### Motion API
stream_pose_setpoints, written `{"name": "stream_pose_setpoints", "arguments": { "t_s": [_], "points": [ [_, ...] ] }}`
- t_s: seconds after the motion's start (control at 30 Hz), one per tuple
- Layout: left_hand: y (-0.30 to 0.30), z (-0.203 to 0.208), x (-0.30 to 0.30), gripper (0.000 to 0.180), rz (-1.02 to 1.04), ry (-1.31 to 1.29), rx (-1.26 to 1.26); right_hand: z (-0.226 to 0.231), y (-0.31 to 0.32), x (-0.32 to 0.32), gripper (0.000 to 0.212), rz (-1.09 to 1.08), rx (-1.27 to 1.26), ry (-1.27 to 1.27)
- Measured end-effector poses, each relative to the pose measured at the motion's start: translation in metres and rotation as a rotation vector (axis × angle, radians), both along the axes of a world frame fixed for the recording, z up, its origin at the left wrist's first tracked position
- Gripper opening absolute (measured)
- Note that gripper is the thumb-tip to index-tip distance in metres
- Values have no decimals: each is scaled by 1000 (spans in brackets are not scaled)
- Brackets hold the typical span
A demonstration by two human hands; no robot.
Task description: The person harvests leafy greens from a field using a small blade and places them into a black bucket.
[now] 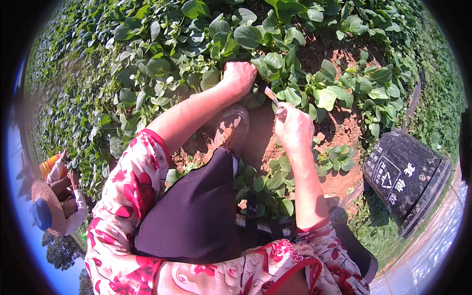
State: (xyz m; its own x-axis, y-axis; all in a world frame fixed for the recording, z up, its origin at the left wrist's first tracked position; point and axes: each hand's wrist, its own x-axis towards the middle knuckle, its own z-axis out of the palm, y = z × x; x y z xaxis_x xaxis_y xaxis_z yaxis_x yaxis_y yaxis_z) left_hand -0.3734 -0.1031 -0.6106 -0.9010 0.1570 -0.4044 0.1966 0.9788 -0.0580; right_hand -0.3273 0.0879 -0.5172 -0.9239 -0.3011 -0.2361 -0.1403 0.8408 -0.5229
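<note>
My left hand (241,77) is closed in a fist among the broad leaves, on a leafy green plant (269,68); leaves hide part of its grip. To the right and nearer to me, my right hand (296,129) is wrapped round the handle of a small hand tool (270,94) with a narrow metal blade. The blade points up and left, its tip low beside the plant and a short way from my left fist. Whether the tip touches the stem or the soil is hidden. My shoe (236,120) stands on the reddish soil just below the left hand.
Dense leafy greens (162,66) cover the bed ahead and to the left. Smaller plants (337,158) grow on bare reddish soil at the right. A black bin (403,172) lies tilted at the right, beside a pale paved path (432,246). Another person in a straw hat (48,206) crouches far left.
</note>
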Motion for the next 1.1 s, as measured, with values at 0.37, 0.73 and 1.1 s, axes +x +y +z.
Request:
{"name": "stream_pose_setpoints", "arguments": {
  "t_s": [0.37, 0.73, 1.1],
  "points": [
    [-49, 20, -18, 28, 726, -106, 901, 1, -6, 4, 21, -133, -18, 26],
    [-37, 33, 8, 22, 462, -9, 395, -20, -18, -63, 19, -128, -194, 141],
    [-2, 45, -6, 14, -45, 16, 148, 1, -2, -55, 15, -35, -113, 49]
  ]
}}
